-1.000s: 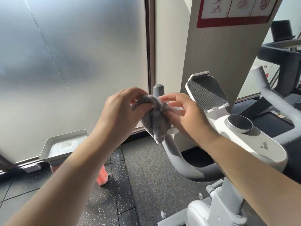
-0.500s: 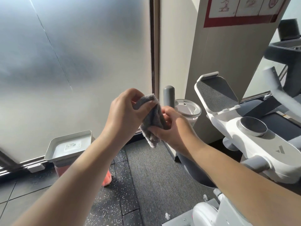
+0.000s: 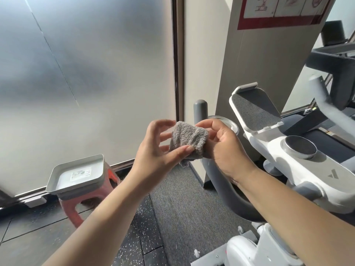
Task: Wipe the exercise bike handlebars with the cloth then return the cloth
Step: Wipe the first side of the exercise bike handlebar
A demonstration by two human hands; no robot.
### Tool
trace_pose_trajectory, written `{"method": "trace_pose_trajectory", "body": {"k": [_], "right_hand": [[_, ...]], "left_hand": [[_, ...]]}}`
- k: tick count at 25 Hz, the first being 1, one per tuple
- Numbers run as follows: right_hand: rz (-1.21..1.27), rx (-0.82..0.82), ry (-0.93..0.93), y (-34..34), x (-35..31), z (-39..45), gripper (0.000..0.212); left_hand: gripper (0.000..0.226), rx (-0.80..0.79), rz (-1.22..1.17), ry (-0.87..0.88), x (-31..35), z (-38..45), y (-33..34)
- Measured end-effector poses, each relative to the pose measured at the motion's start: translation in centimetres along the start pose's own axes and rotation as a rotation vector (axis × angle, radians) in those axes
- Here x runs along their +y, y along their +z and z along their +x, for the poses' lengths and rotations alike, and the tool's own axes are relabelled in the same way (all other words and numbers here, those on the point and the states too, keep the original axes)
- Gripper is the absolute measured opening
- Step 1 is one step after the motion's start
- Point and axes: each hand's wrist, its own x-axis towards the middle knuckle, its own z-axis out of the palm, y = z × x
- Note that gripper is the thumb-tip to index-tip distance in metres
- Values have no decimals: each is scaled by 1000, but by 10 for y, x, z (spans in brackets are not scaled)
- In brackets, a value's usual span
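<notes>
The cloth [image 3: 189, 144], a small grey terry square folded into a pad, sat in mid-air between both hands, in front of the bike's near-left handlebar [image 3: 200, 120]. The left hand [image 3: 155, 150] pinched its lower edge between thumb and fingers, the other fingers spread loose; the right hand [image 3: 223, 148] grasped its right side, fingers tucked behind.

The pinch looked light, so the pad might have unfolded or slipped to the floor [image 3: 182, 208] if either hand let go early. A loose corner dangled below and might have snagged on the handlebar post.

Open room lay to the left, above the floor mat. Far left, a grey tray [image 3: 57, 177] rested on a pink stool [image 3: 73, 212], well apart from the hands. To the right the bike console [image 3: 307, 169] crowded close beside the right forearm.
</notes>
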Motion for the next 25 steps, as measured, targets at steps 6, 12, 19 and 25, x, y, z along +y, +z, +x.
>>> {"method": "trace_pose_trajectory", "body": {"k": [6,12,19,25], "right_hand": [[-167,12,-46,-6,4,3,23],[-705,269,-154,-38,5,19,47],[-765,166,-162,-41,18,31,63],[-742,162,-156,-44,20,37,61]], "left_hand": [[55,-79,-273,-155,4,9,2],[41,298,-119,-54,0,75,-10],[37,87,162,-30,-32,95,15],[23,-188,452,332,-22,77,-16]]}}
